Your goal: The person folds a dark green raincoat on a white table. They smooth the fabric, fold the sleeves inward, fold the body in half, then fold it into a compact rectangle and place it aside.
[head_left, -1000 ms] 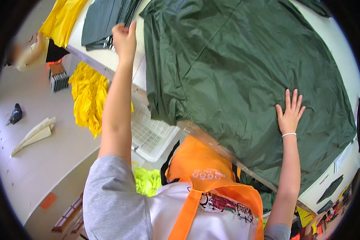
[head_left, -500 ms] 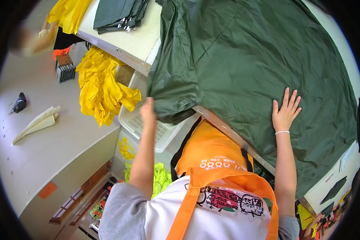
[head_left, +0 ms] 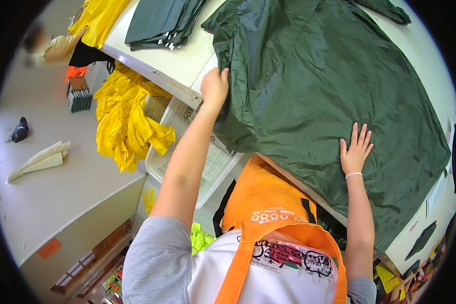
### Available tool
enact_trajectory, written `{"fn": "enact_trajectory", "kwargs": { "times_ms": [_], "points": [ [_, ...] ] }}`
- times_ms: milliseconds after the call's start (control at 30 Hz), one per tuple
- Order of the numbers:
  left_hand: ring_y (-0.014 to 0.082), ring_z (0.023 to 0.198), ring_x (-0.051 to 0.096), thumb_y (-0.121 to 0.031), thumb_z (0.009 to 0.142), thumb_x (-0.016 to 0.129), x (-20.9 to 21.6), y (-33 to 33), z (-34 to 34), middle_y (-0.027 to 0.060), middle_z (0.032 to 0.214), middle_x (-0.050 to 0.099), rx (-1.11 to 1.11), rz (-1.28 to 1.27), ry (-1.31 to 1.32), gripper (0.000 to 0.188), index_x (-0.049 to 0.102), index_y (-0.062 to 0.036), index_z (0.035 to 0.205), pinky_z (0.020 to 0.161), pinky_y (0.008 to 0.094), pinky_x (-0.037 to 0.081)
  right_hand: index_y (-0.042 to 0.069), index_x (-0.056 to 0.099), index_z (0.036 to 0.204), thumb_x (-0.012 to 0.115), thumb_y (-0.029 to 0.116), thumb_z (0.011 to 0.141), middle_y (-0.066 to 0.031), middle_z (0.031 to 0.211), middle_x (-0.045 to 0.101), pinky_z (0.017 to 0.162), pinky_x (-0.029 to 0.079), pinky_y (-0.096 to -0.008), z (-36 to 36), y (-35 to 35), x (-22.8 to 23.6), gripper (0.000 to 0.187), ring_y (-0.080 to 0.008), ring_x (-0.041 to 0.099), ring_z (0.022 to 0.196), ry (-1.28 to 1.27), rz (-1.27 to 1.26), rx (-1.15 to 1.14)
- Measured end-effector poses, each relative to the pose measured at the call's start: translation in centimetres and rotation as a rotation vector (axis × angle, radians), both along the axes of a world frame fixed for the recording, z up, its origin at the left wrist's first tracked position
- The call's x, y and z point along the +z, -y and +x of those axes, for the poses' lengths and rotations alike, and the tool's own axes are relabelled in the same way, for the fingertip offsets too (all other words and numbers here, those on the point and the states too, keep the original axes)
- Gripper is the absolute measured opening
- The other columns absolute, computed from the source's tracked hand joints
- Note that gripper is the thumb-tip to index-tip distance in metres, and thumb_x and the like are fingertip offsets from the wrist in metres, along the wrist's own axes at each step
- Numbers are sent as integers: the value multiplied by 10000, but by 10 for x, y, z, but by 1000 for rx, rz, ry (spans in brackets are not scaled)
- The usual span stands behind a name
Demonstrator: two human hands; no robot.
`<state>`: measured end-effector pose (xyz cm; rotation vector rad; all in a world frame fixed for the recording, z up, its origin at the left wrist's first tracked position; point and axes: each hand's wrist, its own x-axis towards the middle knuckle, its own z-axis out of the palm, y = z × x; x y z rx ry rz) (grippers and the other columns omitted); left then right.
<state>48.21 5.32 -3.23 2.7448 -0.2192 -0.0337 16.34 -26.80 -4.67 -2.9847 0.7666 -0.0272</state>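
A large dark green garment [head_left: 309, 96] of thin, shiny fabric, like a raincoat, lies spread over the white table and hangs past its near edge. My left hand [head_left: 215, 87] is closed on the garment's left edge, its fingertips partly hidden by the fabric. Palm down and fingers spread, my right hand [head_left: 355, 149] rests on the garment's right part. A sleeve-like green piece [head_left: 387, 10] shows at the far right.
Folded dark green garments [head_left: 159, 23] are stacked on the white table [head_left: 187, 71]. Left of it, yellow fabric [head_left: 126, 121] drapes over a white plastic basket [head_left: 205, 175]. An orange bag [head_left: 263, 190] sits below the table edge. Another person's hand [head_left: 78, 35] touches yellow cloth at far left.
My left hand has moved away from me along the garment's left side, and the garment's left edge has shifted. My right hand stays flat on the fabric. More white table shows at far right.
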Motion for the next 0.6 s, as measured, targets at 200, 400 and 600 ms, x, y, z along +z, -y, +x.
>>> {"fn": "enact_trajectory", "kwargs": {
  "times_ms": [200, 400, 600],
  "points": [
    [347, 772, 624, -186, 899, 524, -24, -90, 70, 206, 852, 649, 316, -294, 94, 221, 599, 18, 936, 720, 412, 477, 227, 264, 1463, 543, 431, 876, -65, 1543, 154, 1099, 122, -570, -1, 0, 3, 680, -332, 125, 1412, 20, 43, -37],
    [347, 1203, 466, -260, 871, 592, 29, 32, 56, 145, 1279, 534, -673, -52, 439, 451, 498, -74, 1271, 1018, 439, 336, 224, 278, 1458, 557, 437, 861, -89, 1541, 150, 1098, 103, -576, -6, 1, 4, 692, -343, 106, 1413, 16, 67, -66],
    [252, 1368, 282, -530, 868, 499, -40, 54, 145, 33, 1451, 374, -344, 303, 230, 621, 379, -227, 1396, 1080, 593, 171, 248, 306, 1445, 553, 492, 846, -79, 1536, 173, 1098, 113, -569, 3, 5, 7, 693, -338, 129, 1408, 35, 89, -86]
  ]
}}
